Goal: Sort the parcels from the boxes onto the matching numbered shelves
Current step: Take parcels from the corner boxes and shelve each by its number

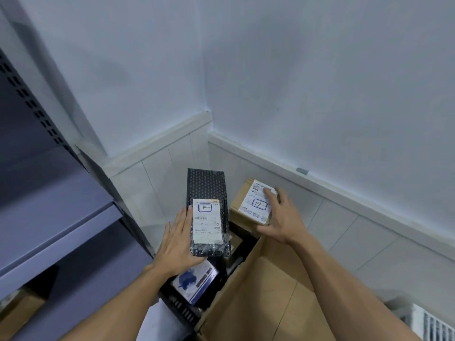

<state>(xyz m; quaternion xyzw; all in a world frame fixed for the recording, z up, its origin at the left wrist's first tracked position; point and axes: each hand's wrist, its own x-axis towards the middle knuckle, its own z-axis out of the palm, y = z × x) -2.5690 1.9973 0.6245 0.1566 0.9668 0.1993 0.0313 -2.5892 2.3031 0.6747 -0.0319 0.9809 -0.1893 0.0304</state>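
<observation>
Above an open brown cardboard carton point(246, 291), our left grip point(176, 244) pinches a black bubble-wrap mailer point(205, 185) labelled "10"; our right grip point(283, 217) clasps a small brown cardboard box point(240, 198) marked "14". A blue-and-white packet point(197, 283) lies below.

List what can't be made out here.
Head view:
Shelf numbers: none legible on the grey shelves, cut by the left edge.
Fine print on black parcel and brown parcel labels: blurred.
Thumb of the left hand: hidden by the black parcel.
Cardboard box contents: mostly covered by arms.
</observation>
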